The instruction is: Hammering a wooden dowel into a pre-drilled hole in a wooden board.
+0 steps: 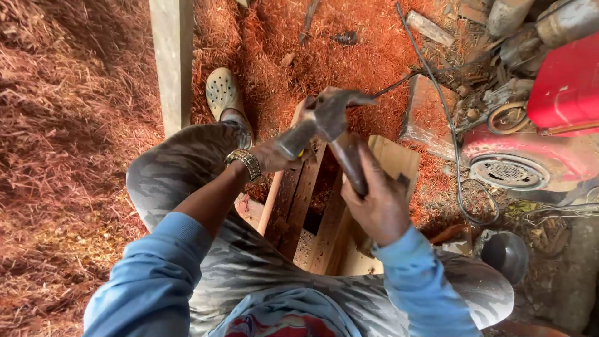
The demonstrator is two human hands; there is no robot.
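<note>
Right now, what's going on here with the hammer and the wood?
A seated person grips a claw hammer by its handle in the right hand, its head raised over a small wooden frame between their knees. The left hand, with a wristwatch, rests on the frame's top, partly hidden behind the hammer head. Reddish wood shavings cover the ground.

Sawdust-strewn ground carries a wooden frame and red machine.
</note>
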